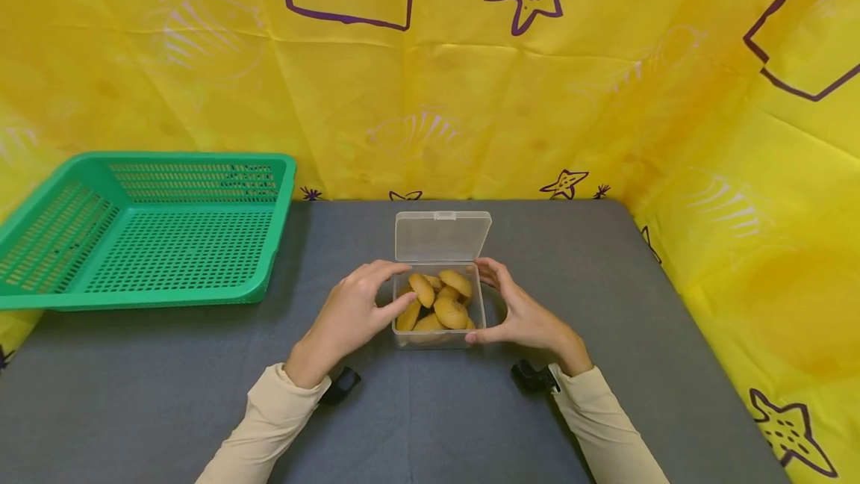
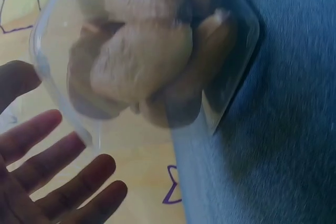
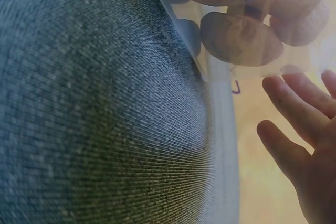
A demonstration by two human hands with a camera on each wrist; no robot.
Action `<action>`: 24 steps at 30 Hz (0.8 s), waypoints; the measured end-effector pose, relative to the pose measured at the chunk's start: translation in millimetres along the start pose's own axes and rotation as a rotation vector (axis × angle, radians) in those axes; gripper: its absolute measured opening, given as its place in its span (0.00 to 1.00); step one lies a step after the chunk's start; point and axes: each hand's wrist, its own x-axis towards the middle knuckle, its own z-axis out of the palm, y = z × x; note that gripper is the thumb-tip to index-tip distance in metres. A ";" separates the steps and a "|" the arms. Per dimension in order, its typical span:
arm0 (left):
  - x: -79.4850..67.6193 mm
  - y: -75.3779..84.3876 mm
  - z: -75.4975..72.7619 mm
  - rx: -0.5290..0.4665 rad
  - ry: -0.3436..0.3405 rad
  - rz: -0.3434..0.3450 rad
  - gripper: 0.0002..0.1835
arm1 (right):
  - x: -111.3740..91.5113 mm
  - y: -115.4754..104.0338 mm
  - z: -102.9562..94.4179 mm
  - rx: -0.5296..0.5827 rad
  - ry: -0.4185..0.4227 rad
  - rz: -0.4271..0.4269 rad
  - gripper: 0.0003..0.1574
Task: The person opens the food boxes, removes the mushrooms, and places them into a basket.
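Observation:
A clear plastic box (image 1: pixel 440 340) stands on the table with its hinged lid (image 1: pixel 443 237) raised at the back. Inside lie several rounded, golden-brown pieces (image 1: pixel 450 313), smooth and oval, seen also through the box wall as brown lumps (image 2: pixel 142 61). My left hand (image 1: pixel 352 308) is at the box's left side, fingertips at the back left corner and thumb over the left rim. On the other side my right hand (image 1: pixel 527 316) spans the right wall, thumb at the front right corner and fingers near the back. Both hands have their fingers extended in the wrist views.
A green slotted plastic basket (image 1: pixel 262 275) sits at the back left of the grey cloth-covered table (image 1: pixel 416 424). Yellow cloth (image 1: pixel 416 95) with purple sea drawings hangs behind and along the right side. Dark wrist cameras (image 1: pixel 341 385) sit beneath the wrists.

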 end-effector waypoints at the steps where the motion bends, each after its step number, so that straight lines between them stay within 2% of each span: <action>1: -0.2 1.0 1.3 0.002 -0.021 -0.008 0.22 | 0.0 0.5 0.2 0.000 0.002 -0.001 0.69; 5: -1.5 5.3 7.7 0.033 -0.079 -0.034 0.25 | 0.4 2.5 1.0 0.012 0.008 -0.013 0.69; 9: -2.0 10.0 13.4 0.059 -0.097 -0.065 0.29 | 1.1 3.9 1.4 0.020 0.015 -0.022 0.70; 18: -1.4 14.1 17.3 0.032 -0.087 -0.148 0.27 | 0.2 5.0 3.0 0.082 -0.019 0.018 0.70; 24: -1.6 13.2 17.2 0.035 -0.042 -0.106 0.27 | 0.3 4.9 5.5 0.069 -0.021 0.039 0.73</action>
